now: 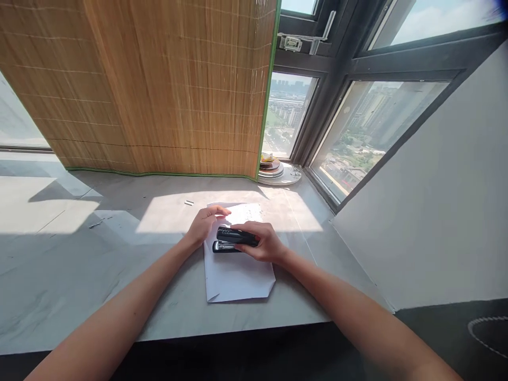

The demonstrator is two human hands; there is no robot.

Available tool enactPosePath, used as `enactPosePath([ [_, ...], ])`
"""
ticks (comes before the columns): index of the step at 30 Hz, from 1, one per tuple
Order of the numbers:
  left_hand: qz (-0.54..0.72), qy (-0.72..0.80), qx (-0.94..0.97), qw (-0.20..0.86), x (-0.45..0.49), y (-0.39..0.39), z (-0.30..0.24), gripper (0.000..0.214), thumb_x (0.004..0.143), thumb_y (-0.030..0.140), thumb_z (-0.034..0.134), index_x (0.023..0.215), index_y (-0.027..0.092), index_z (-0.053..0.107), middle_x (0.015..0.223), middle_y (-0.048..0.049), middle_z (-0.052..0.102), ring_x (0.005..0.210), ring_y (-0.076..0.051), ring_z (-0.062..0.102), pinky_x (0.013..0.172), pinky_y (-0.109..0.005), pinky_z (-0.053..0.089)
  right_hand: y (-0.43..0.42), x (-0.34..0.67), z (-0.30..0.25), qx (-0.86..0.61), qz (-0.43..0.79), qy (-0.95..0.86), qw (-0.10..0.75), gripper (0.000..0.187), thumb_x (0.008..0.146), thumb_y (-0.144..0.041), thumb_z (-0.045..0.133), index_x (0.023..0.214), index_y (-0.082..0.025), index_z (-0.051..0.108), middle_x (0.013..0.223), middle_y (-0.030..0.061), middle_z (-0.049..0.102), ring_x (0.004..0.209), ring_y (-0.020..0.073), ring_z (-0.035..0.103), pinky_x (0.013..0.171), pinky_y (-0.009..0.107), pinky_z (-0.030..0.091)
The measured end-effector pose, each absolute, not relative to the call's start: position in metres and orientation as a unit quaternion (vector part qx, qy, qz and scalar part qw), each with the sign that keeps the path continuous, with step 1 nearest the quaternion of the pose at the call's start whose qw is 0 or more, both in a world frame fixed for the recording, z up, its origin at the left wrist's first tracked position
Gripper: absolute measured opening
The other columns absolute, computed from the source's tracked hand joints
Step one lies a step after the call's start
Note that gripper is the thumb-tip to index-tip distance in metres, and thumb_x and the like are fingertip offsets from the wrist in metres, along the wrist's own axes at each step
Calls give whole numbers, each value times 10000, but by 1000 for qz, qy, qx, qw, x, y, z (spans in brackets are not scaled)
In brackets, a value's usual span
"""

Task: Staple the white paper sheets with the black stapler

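Note:
A black stapler [237, 236] is in my right hand [262, 241], with my fingers over its top arm and my thumb under it. Its jaws are parted and point left, above a stack of white paper [242, 280]. Some corners of the paper are folded or bent. My left hand [205, 225] rests at the paper's upper left edge, its fingers stretched out to the right over the sheet. Small dark marks or bits show on the sunlit far part of the paper. A short silver strip, like a row of staples [189, 202], lies left of the paper.
A bamboo blind [166, 95] hangs along the back of the marble-patterned ledge [166, 312]. Stacked plates [278, 174] stand in the window corner. Tiny dark scraps [96, 224] lie at the left. A white wall [448, 201] bounds the right side.

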State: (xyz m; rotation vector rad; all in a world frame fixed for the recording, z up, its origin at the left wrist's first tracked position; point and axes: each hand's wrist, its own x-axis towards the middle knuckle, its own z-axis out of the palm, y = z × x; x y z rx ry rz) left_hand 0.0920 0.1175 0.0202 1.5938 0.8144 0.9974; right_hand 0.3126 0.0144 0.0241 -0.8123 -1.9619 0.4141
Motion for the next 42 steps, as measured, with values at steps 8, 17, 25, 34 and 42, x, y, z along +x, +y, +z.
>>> enactPosePath([
  [8, 388, 390, 655, 518, 98, 115, 23, 231, 757, 221, 566, 825, 203, 786, 1077, -96, 788, 1096, -287, 723, 1033, -480, 576, 21, 312, 8, -335, 167, -831, 412, 412, 936, -245, 779, 1344, -252, 720, 1049, 56, 796, 894, 215, 738, 826, 337, 579],
  [17, 388, 396, 637, 535, 96, 113, 24, 205, 828, 261, 616, 864, 190, 805, 1121, -102, 784, 1046, -284, 747, 1027, -471, 584, 29, 367, 47, -433, 398, -706, 395, 290, 994, -443, 680, 1110, -204, 795, 724, 4, 662, 673, 159, 581, 609, 272, 465],
  [25, 392, 401, 620, 549, 96, 113, 22, 209, 857, 249, 607, 884, 178, 802, 1148, -105, 779, 996, -253, 758, 989, -431, 598, 31, 388, 50, -352, 752, -544, 124, 662, 1058, -537, 539, 1622, -201, 455, 793, 45, 794, 350, 96, 478, 363, 205, 299],
  [34, 397, 396, 613, 556, 100, 113, 24, 170, 854, 271, 628, 811, 172, 759, 1132, -120, 771, 1032, -265, 744, 898, -401, 621, 30, 379, 48, -355, 792, -485, 107, 553, 1030, -566, 638, 1397, -169, 520, 1235, 224, 778, 438, 124, 633, 346, 215, 429],
  [42, 414, 371, 578, 597, 96, 117, 21, 153, 824, 267, 665, 837, 177, 788, 1163, -131, 781, 1097, -288, 738, 1039, -468, 581, 29, 376, 46, -371, 797, -456, 137, 477, 970, -512, 742, 1220, -147, 563, 1183, 253, 784, 647, 228, 792, 376, 208, 486],
])
